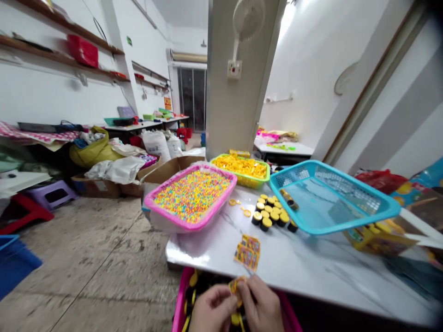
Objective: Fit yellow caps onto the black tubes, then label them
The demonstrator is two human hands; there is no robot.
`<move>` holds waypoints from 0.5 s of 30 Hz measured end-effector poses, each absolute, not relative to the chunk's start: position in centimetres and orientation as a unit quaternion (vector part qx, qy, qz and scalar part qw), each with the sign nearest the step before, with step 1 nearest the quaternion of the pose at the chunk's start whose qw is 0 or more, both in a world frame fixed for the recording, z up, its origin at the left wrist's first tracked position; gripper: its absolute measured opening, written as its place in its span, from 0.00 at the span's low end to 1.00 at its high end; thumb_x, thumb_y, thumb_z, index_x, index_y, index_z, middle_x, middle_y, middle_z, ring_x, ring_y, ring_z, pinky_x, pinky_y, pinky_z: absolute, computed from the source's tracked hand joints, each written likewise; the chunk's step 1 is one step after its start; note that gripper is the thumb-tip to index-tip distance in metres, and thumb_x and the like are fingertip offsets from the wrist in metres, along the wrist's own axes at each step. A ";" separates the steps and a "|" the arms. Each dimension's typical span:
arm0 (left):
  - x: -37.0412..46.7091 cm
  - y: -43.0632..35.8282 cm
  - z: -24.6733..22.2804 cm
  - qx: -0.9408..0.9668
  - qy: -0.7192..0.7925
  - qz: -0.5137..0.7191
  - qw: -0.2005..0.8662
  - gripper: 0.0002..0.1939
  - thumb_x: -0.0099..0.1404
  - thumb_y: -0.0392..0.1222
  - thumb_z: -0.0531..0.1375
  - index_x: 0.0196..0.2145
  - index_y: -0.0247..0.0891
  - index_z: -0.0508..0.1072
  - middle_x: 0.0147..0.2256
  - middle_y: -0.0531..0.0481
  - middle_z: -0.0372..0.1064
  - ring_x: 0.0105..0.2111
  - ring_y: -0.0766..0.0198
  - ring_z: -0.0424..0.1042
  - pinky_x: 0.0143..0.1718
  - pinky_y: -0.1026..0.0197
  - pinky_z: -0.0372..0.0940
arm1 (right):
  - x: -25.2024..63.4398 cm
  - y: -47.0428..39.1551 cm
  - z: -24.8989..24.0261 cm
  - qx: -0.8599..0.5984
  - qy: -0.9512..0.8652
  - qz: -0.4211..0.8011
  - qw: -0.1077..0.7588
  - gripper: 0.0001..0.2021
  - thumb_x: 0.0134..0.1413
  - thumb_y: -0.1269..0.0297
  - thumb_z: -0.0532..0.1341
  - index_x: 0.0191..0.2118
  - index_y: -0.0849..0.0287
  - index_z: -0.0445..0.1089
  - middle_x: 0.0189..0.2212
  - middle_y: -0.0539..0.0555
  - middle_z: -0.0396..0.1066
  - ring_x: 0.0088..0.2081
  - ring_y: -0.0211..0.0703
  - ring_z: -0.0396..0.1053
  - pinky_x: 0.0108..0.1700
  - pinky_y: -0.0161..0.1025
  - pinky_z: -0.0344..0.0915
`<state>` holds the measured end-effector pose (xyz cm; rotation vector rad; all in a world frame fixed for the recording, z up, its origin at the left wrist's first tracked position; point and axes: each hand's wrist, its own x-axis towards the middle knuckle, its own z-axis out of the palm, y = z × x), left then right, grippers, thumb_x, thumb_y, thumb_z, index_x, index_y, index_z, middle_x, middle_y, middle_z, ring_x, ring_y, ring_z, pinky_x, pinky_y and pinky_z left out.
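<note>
Both hands meet low in the picture, over a pink basket (178,302) of black and yellow pieces below the table edge. Between the fingers of my left hand (212,310) and my right hand (262,305) is a small yellow-orange printed sticker (234,285), pinched from both sides. My fingers cover part of it. Just beyond, several similar printed sticker sheets (248,252) lie on the white marbled table (294,263). Farther back stands a cluster of small black tubs with yellow lids (266,223). Small yellow ring-shaped pieces (246,212) lie left of them.
A pink tray (152,201) of colourful beads sits at the table's left end. Behind it is a green basket (266,173) of yellow pieces. An empty-looking blue basket (332,228) rests tilted at the right, beside a yellow printed box (375,242). A pillar (238,106) rises behind.
</note>
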<state>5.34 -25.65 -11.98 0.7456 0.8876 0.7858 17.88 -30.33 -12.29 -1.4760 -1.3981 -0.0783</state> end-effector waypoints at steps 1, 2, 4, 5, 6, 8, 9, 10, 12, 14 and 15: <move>5.2 -25.9 -11.2 0.357 0.405 0.364 0.759 0.27 0.38 0.56 0.75 0.29 0.31 0.78 0.24 0.47 0.71 0.23 0.68 0.67 0.24 0.67 0.59 | 17.9 -30.7 -11.7 -0.616 -0.591 -0.021 0.520 0.14 0.63 0.65 0.56 0.25 0.57 0.67 0.19 0.48 0.64 0.21 0.36 0.65 0.25 0.32 0.61; 5.0 -26.1 -10.5 0.361 0.412 0.357 0.756 0.27 0.41 0.54 0.75 0.34 0.32 0.78 0.27 0.47 0.72 0.22 0.70 0.66 0.23 0.68 0.58 | 18.0 -31.1 -11.2 -0.619 -0.593 -0.004 0.515 0.13 0.63 0.65 0.56 0.26 0.57 0.67 0.20 0.48 0.65 0.22 0.36 0.65 0.26 0.32 0.61; 4.6 -26.4 -9.3 0.355 0.420 0.364 0.751 0.28 0.45 0.49 0.74 0.41 0.34 0.75 0.29 0.49 0.73 0.20 0.74 0.63 0.20 0.71 0.55 | 18.2 -31.7 -10.5 -0.628 -0.584 0.037 0.512 0.10 0.63 0.65 0.57 0.30 0.58 0.69 0.23 0.49 0.67 0.26 0.37 0.67 0.30 0.33 0.62; 4.4 -26.6 -8.8 0.356 0.424 0.361 0.750 0.26 0.47 0.48 0.73 0.41 0.35 0.73 0.29 0.50 0.73 0.18 0.75 0.62 0.18 0.71 0.53 | 18.2 -32.1 -10.4 -0.633 -0.576 0.061 0.514 0.10 0.63 0.65 0.57 0.31 0.58 0.70 0.25 0.50 0.68 0.27 0.38 0.67 0.32 0.33 0.62; 4.3 -26.7 -8.5 0.356 0.427 0.361 0.748 0.25 0.48 0.47 0.73 0.41 0.35 0.73 0.28 0.51 0.72 0.18 0.75 0.61 0.17 0.72 0.51 | 18.3 -32.4 -10.3 -0.638 -0.564 0.082 0.517 0.09 0.63 0.65 0.57 0.31 0.58 0.70 0.25 0.50 0.68 0.28 0.38 0.67 0.32 0.34 0.62; 4.2 -27.1 -8.1 0.361 0.435 0.365 0.740 0.21 0.50 0.47 0.72 0.37 0.34 0.73 0.24 0.55 0.67 0.17 0.76 0.59 0.17 0.72 0.49 | 18.4 -32.9 -10.5 -0.648 -0.540 0.108 0.526 0.11 0.63 0.63 0.58 0.29 0.58 0.69 0.24 0.49 0.67 0.27 0.38 0.66 0.32 0.34 0.61; 4.2 -27.4 -8.0 0.366 0.439 0.367 0.734 0.19 0.50 0.47 0.71 0.36 0.34 0.74 0.22 0.56 0.65 0.17 0.76 0.57 0.16 0.72 0.49 | 18.4 -33.2 -10.6 -0.652 -0.530 0.113 0.530 0.12 0.62 0.63 0.59 0.27 0.58 0.68 0.23 0.48 0.66 0.26 0.37 0.64 0.31 0.34 0.60; 4.2 -27.6 -8.0 0.373 0.441 0.369 0.728 0.18 0.51 0.48 0.71 0.35 0.33 0.74 0.20 0.57 0.62 0.17 0.76 0.55 0.16 0.72 0.48 | 18.4 -33.4 -10.7 -0.655 -0.523 0.115 0.532 0.13 0.62 0.63 0.59 0.26 0.58 0.68 0.22 0.48 0.65 0.26 0.37 0.63 0.30 0.34 0.59; 4.3 -28.0 -7.9 0.384 0.440 0.370 0.723 0.17 0.53 0.49 0.69 0.35 0.33 0.76 0.18 0.59 0.58 0.16 0.77 0.52 0.16 0.72 0.46 | 18.4 -33.8 -10.9 -0.660 -0.518 0.117 0.531 0.14 0.63 0.62 0.58 0.25 0.58 0.67 0.22 0.47 0.64 0.25 0.36 0.61 0.29 0.34 0.58; 4.4 -28.2 -7.9 0.389 0.436 0.372 0.721 0.18 0.54 0.49 0.69 0.36 0.33 0.77 0.17 0.60 0.56 0.16 0.77 0.49 0.16 0.71 0.44 | 18.3 -34.1 -11.0 -0.661 -0.518 0.125 0.529 0.14 0.63 0.62 0.58 0.25 0.59 0.66 0.21 0.47 0.62 0.25 0.36 0.60 0.29 0.34 0.57; 4.4 -28.2 -7.9 0.391 0.435 0.374 0.720 0.18 0.54 0.50 0.69 0.37 0.32 0.78 0.16 0.60 0.55 0.16 0.77 0.49 0.16 0.71 0.44 | 18.3 -34.2 -11.1 -0.659 -0.519 0.129 0.528 0.14 0.63 0.61 0.58 0.25 0.59 0.66 0.22 0.47 0.62 0.25 0.36 0.60 0.29 0.34 0.57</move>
